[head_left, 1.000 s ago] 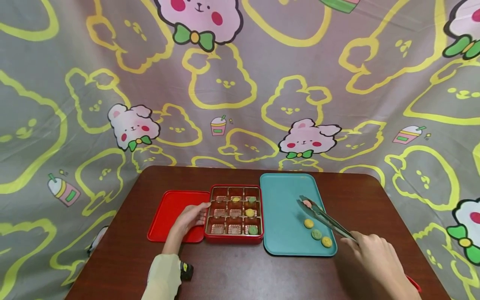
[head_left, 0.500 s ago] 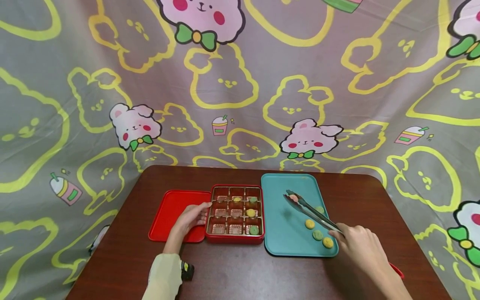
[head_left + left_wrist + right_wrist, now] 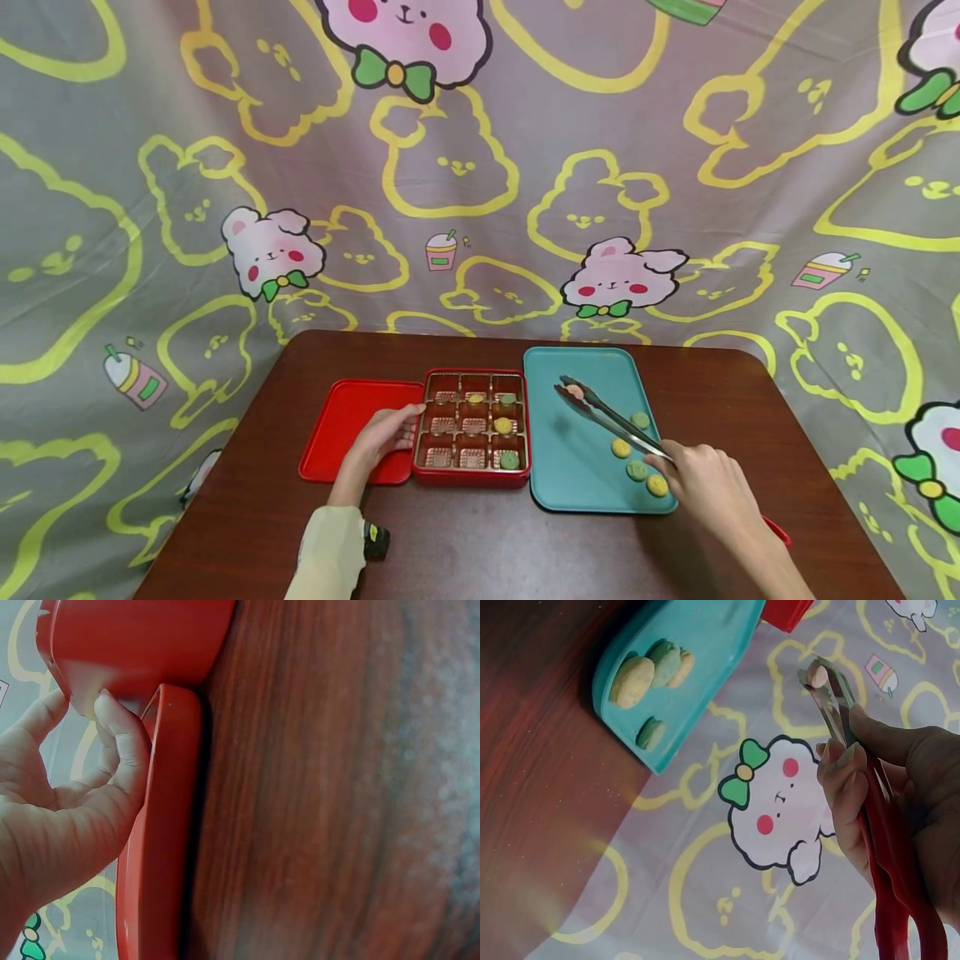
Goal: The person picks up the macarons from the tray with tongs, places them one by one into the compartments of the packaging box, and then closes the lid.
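My right hand (image 3: 708,487) grips the red handles of a pair of tongs (image 3: 889,847). Between the tong tips is a pink macaron (image 3: 574,392), held above the teal tray (image 3: 555,475). To the left stands a red box (image 3: 471,477) with a divided insert. A few of its compartments, mostly in the right column, hold yellow and green macarons, such as a green macaron (image 3: 509,460) at the front right. My left hand (image 3: 386,435) holds the box's left side, thumb at the rim and fingers bent against the wall, as the left wrist view also shows.
Several macarons lie along the tray's right side, among them a yellow macaron (image 3: 621,448) and a green macaron (image 3: 639,421). A flat red lid or tray (image 3: 341,429) lies left of the box, beneath my left hand. Behind the brown table (image 3: 450,542) hangs a patterned cloth (image 3: 480,250).
My right hand has carried the tongs and the pink macaron leftward across the teal tray, toward the red box. The left hand stays at the box's side.
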### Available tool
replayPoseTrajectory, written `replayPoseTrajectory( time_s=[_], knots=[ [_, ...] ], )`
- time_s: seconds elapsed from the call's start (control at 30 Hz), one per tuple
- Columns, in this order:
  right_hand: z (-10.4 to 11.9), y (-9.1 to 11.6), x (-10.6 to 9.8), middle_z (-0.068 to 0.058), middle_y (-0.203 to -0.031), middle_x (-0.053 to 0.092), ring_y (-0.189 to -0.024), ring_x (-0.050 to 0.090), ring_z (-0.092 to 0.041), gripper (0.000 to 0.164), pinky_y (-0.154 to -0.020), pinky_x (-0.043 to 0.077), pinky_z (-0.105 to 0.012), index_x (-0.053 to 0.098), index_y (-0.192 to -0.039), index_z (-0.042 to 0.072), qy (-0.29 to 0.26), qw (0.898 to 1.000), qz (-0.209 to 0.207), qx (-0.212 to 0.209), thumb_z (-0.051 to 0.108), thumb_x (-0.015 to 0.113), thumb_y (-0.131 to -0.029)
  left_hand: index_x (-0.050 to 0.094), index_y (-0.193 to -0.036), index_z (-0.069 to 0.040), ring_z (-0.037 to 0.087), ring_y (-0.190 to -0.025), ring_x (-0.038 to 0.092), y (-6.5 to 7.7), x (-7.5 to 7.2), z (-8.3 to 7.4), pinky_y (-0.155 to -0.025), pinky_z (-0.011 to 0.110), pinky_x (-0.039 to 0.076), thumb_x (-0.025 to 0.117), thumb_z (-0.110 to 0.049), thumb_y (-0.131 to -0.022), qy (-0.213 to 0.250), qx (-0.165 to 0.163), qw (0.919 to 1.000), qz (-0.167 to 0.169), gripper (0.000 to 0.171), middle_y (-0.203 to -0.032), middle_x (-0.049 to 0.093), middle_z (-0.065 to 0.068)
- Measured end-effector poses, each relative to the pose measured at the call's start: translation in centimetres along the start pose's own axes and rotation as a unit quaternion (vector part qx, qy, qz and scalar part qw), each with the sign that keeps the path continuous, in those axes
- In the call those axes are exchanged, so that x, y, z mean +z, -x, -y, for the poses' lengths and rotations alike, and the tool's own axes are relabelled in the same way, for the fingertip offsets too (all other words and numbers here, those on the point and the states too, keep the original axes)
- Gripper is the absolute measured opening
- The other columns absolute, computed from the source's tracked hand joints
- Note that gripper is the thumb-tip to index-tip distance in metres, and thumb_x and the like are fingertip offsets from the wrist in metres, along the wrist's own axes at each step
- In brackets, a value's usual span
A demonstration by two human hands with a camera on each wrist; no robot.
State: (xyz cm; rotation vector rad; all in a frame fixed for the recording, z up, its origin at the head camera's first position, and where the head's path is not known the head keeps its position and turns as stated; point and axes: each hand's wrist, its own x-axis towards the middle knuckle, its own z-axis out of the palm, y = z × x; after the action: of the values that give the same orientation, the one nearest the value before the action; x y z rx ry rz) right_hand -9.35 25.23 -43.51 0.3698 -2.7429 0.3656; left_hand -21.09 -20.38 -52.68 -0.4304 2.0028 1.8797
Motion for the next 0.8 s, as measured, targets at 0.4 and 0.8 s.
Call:
replayPoseTrajectory(
  time_s=[0.4, 0.8],
  knots=[
    [0.8, -0.7, 0.3, 0.010, -0.053, 0.029, -0.047, 0.030, -0.011, 0.035, -0.043, 0.028, -0.030, 0.054, -0.070, 0.015, -0.012, 1.000, -0.008, -0.010, 0.019, 0.085, -0.084, 0.071, -0.084, -0.007, 0.012, -0.064, 0.060, 0.0, -0.1, -0.1, -0.063, 0.023, 0.055, 0.069, -0.036, -0.098, 0.004, 0.001, 1.0000, 0.004, 0.033, -0.075, 0.067, 0.002],
    [2.3, -1.3, 1.1, 0.011, -0.052, 0.034, -0.045, 0.031, -0.009, 0.034, -0.041, 0.029, -0.029, 0.054, -0.071, 0.016, -0.022, 1.000, -0.005, -0.016, 0.023, 0.084, -0.086, 0.071, -0.084, -0.007, 0.013, -0.064, 0.059, -0.1, -0.1, 0.0, -0.064, 0.024, 0.055, 0.070, -0.036, -0.098, 0.004, 0.000, 1.0000, 0.001, 0.033, -0.076, 0.067, 0.003]
  ],
)
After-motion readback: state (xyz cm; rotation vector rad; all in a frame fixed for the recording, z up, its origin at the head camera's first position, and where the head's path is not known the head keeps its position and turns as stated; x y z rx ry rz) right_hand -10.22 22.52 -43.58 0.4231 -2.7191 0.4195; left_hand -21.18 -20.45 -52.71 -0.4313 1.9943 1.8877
